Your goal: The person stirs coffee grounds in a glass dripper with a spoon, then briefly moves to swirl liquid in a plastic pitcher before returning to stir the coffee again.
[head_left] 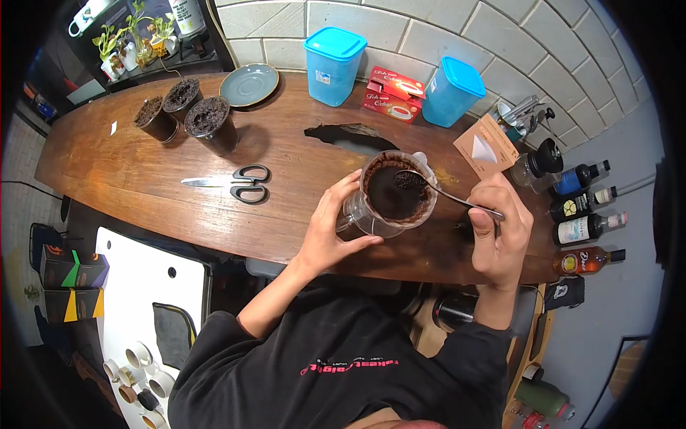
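Dark, wet grounds (389,200) in the clear, paper-lined cone (384,228) over the brown wooden table (286,161) are being worked with 1 slim silver metal spoon (451,196), clamped in the right hand's (503,232) fingers, the cone being held between the left hand's (323,230) thumb and fingers, and steadiness seems required of both.

Around the wooden table (143,186), glossy with rougher patches: smooth light-blue plastic containers (332,71) at its back, shiny metal scissor blades (207,183) on it, matt black cloth shirt (321,372) at its front edge
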Tool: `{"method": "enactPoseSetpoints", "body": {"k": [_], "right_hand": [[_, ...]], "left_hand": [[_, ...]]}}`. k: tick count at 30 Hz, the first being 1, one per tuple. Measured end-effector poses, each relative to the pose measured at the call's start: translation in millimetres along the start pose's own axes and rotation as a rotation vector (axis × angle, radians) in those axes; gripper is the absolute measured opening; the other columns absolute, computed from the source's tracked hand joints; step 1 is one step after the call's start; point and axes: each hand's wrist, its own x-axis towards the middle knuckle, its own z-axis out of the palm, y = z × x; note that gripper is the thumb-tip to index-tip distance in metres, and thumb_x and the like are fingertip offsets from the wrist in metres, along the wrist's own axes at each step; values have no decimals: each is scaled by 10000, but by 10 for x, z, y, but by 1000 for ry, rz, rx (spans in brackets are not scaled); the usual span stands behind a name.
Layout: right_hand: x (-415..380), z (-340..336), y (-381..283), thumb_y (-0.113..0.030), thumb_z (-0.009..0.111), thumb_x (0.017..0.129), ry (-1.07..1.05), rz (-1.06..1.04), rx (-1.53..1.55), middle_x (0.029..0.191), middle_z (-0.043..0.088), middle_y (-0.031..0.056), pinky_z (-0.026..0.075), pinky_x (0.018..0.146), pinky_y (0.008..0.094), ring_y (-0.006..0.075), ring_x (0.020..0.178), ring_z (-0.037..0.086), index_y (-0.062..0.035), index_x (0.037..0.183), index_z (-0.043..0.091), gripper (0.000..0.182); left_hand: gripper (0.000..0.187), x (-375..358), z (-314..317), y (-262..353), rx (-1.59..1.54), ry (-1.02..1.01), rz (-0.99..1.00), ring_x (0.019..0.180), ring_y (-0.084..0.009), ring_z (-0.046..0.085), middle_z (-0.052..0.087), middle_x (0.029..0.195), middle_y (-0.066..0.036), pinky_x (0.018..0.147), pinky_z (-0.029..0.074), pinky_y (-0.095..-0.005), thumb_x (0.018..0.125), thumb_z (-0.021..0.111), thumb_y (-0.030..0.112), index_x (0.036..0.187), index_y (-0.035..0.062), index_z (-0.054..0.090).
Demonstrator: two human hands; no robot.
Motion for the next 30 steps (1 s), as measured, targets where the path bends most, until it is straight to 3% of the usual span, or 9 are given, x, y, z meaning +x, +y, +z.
{"method": "enactPoseSetpoints", "body": {"k": [15, 20, 27, 30], "right_hand": [[-107, 165, 48, -44, 639, 918, -163, 140, 40, 808, 567, 128, 466, 544, 371, 322, 613, 597, 7, 915, 582, 76], [-200, 239, 73, -36, 621, 924, -123, 232, 134, 807, 556, 118, 432, 524, 335, 269, 559, 549, 19, 908, 568, 78], [-321, 296, 188, -96, 570, 982, -24, 343, 260, 716, 508, 72, 352, 514, 283, 121, 554, 443, 7, 883, 546, 145], [-409, 341, 245, -138, 541, 1010, -7, 506, 435, 698, 484, 30, 308, 503, 249, 81, 549, 401, -4, 886, 530, 183]], "left_hand": [[896, 8, 9, 17, -24, -2, -8, 1368, -355, 458, 463, 1484, -188, 1119, 401, -454, 651, 921, 253, 1394, 57, 459], [893, -2, 17, 6, -14, 1, -7, 1363, -360, 464, 466, 1479, -191, 1116, 404, -458, 655, 919, 266, 1393, 55, 462], [888, -9, 25, 0, -15, 7, -4, 1356, -366, 471, 473, 1468, -200, 1110, 407, -460, 662, 916, 277, 1391, 51, 461], [892, -10, 25, -3, -9, 2, -6, 1354, -366, 473, 472, 1467, -203, 1109, 408, -460, 661, 917, 277, 1392, 47, 459]]}}
